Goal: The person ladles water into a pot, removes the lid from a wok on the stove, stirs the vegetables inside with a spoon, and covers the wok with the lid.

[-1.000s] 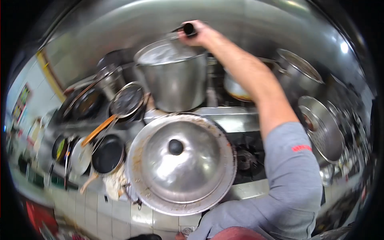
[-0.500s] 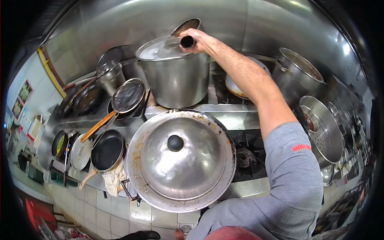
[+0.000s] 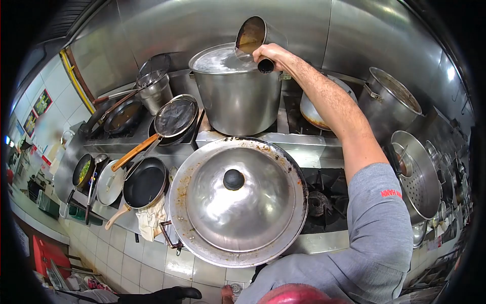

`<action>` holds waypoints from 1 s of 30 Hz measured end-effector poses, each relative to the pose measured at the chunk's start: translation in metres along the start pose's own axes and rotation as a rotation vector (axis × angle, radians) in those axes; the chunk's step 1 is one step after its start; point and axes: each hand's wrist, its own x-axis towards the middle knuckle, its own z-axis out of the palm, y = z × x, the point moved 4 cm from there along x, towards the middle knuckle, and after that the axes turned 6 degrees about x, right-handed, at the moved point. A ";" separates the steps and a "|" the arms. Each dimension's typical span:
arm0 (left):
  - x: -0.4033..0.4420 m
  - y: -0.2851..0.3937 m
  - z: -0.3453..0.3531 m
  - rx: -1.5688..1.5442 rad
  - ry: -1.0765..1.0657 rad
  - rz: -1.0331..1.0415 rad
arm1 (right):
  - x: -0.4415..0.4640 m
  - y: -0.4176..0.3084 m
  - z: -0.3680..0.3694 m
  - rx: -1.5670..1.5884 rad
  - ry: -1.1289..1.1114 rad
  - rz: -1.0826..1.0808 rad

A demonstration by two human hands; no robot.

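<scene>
Forward, arm (image 3: 339, 109) extended; right hand (image 3: 273, 53) clamped on saucepan handle (image 3: 266, 65) by stockpot rim (image 3: 223, 73).

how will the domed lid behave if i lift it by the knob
The lid looks like rigid metal, so it should stay stiff. It's broad, so probably fairly heavy. The centred knob should help keep it from tipping.

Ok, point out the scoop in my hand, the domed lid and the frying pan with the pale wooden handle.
Scoop (image 3: 251, 36): head view, on its brownish inside.
Domed lid (image 3: 241, 203): head view, on its shiny metal dome.
Frying pan (image 3: 145, 183): head view, on its black inside.
</scene>
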 end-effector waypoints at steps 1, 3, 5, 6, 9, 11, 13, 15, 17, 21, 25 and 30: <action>0.001 0.000 0.000 0.028 0.000 0.023 | 0.001 0.000 -0.004 -0.053 0.021 -0.016; 0.004 0.004 -0.005 0.103 0.009 0.078 | 0.006 0.001 -0.009 -0.106 0.041 -0.033; 0.005 0.005 -0.007 0.161 0.018 0.120 | 0.014 0.005 -0.015 -0.178 0.041 -0.064; 0.005 0.006 -0.009 0.192 0.011 0.146 | 0.013 0.004 -0.015 -0.177 0.041 -0.065; -0.003 -0.002 -0.016 -0.455 -0.070 -0.363 | 0.011 0.003 -0.021 -0.248 0.080 -0.056; 0.000 0.002 -0.018 -0.221 -0.035 -0.170 | 0.012 0.002 -0.025 -0.337 0.107 -0.079; 0.002 0.007 -0.014 0.015 0.000 0.025 | 0.012 0.000 -0.030 -0.366 0.121 -0.095; 0.004 0.006 -0.005 0.220 0.052 0.128 | 0.012 -0.003 -0.032 -0.396 0.133 -0.112; 0.003 0.005 -0.003 0.229 0.034 0.102 | 0.010 -0.008 -0.036 -0.519 0.232 -0.156; 0.002 0.004 -0.008 0.052 -0.045 -0.004 | 0.018 -0.013 -0.044 -0.522 0.379 -0.307; 0.006 0.008 -0.009 0.261 0.132 0.234 | -0.010 -0.031 -0.036 -0.289 0.297 -0.231; 0.000 -0.004 -0.016 -0.555 -0.018 -0.277 | -0.023 -0.038 -0.039 0.260 0.078 -0.164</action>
